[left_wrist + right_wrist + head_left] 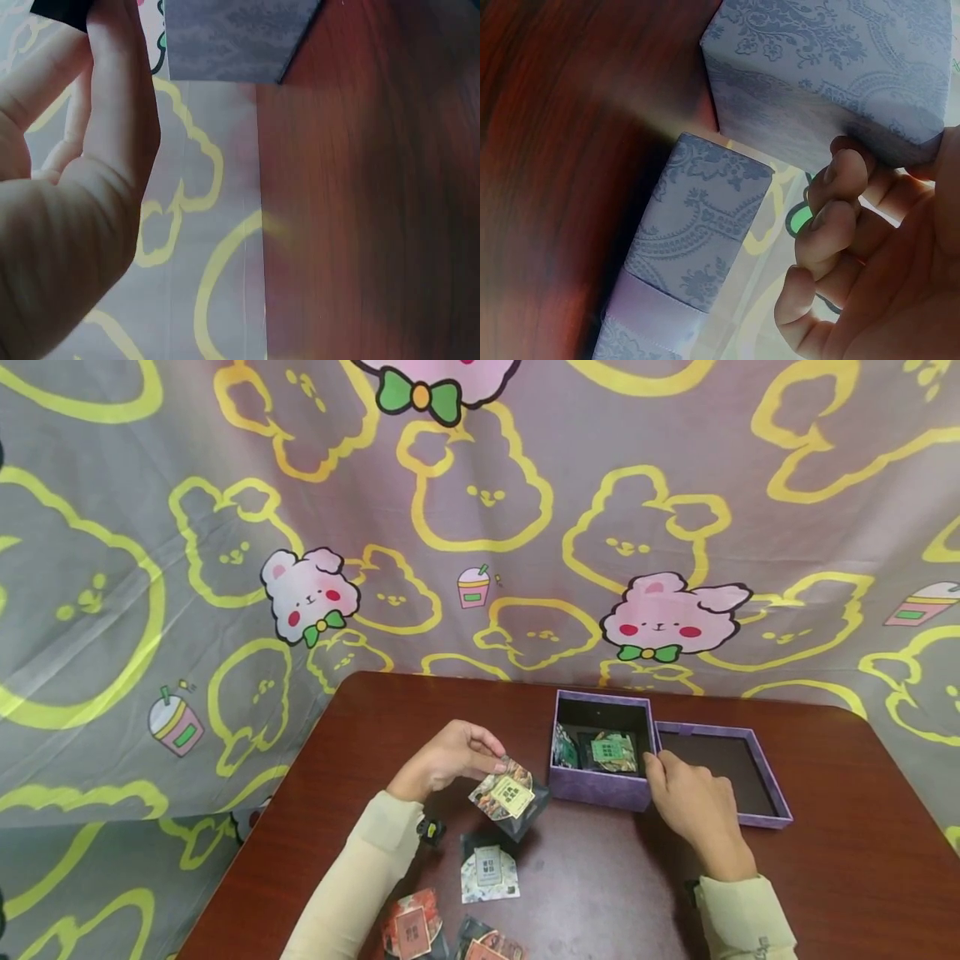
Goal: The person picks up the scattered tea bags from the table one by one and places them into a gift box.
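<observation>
My left hand (457, 756) pinches a flat sachet (510, 793) with a cream label and a dark lower part, tilted above the table. In the left wrist view only a dark corner of the sachet (64, 13) shows by the fingers. A purple patterned box (600, 789) stands open, holding sachets with green labels (613, 750). My right hand (697, 806) grips the box's near right corner; in the right wrist view its curled fingers (829, 232) lie by the box wall (795, 105).
The shallow purple lid (768, 777) lies inside up, right of the box. Below the left hand are a white-labelled sachet (489, 868), a red one (412, 927) and an orange-labelled one (491, 943). A cartoon-printed cloth (480, 643) hangs behind the brown table (847, 860).
</observation>
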A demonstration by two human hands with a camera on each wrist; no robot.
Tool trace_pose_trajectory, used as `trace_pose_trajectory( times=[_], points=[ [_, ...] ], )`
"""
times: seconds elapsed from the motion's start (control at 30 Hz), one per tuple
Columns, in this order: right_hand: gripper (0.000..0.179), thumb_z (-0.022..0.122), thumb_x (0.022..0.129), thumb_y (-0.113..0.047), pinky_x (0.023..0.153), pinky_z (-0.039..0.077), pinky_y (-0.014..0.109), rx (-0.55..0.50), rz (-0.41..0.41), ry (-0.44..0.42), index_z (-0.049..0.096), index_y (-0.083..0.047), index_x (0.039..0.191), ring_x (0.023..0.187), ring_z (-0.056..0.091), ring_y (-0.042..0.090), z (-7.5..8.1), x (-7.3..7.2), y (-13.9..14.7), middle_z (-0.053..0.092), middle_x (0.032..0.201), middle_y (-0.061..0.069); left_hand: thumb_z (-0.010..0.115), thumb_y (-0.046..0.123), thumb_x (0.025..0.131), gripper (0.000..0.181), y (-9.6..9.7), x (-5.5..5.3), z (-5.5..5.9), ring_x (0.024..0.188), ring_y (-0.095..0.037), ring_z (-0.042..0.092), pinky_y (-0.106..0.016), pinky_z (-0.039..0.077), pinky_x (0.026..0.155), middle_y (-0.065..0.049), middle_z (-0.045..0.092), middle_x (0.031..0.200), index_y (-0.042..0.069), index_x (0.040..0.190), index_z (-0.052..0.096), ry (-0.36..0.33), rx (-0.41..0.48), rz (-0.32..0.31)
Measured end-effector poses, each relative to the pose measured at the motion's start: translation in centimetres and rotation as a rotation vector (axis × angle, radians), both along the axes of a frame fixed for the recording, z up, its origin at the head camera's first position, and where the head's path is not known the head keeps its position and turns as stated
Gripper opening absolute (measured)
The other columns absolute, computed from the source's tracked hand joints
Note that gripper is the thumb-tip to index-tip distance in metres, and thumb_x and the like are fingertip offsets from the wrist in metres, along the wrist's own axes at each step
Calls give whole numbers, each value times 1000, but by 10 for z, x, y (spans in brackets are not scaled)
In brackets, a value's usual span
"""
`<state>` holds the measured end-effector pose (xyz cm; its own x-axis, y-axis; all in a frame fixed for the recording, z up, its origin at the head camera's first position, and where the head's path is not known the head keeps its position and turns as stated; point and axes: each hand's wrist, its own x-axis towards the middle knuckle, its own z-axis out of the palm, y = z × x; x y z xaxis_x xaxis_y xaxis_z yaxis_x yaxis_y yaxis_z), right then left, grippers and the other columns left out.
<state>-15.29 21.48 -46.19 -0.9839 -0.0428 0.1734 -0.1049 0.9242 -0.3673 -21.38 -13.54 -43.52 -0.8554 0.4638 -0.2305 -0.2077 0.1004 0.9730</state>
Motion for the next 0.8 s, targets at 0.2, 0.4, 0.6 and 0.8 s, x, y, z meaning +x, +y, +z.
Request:
trace_pose_trajectory(
  times=[0.2, 0.4, 0.6, 0.8],
  points=[
    [44, 37, 109, -40, 50, 34, 45, 11, 1, 2, 50, -13, 77, 57, 52, 28, 1, 0, 0, 48, 62, 5, 74, -16, 81, 20, 9, -3, -1, 71, -20, 70, -40, 59, 68, -11, 69, 78, -13, 97, 64, -1, 20, 53],
    [45, 37, 109, -40, 48, 37, 51, 21, 7, 19, 50, -13, 76, 60, 59, 37, 0, 0, 0, 56, 65, 10, 76, -15, 80, 34, 14, -4, -1, 71, -20, 69, -40, 59, 69, -12, 68, 81, -20, 110, 60, 26, 20, 68],
    [44, 38, 109, -40, 50, 38, 53, 18, 3, 10, 52, -12, 78, 63, 61, 39, 1, 0, 0, 58, 67, 11, 76, -11, 83, 31, 21, -6, 3, 77, -19, 70, -41, 59, 72, -13, 69, 87, -18, 110, 65, 61, 48, 92],
    [44, 37, 109, -40, 50, 36, 49, 14, 8, 4, 50, -12, 78, 57, 54, 30, 1, 1, -1, 49, 62, 5, 75, -12, 83, 25, 30, -10, 8, 75, -17, 67, -40, 59, 71, -11, 68, 85, -16, 106, 67, 65, 69, 131]
  ],
)
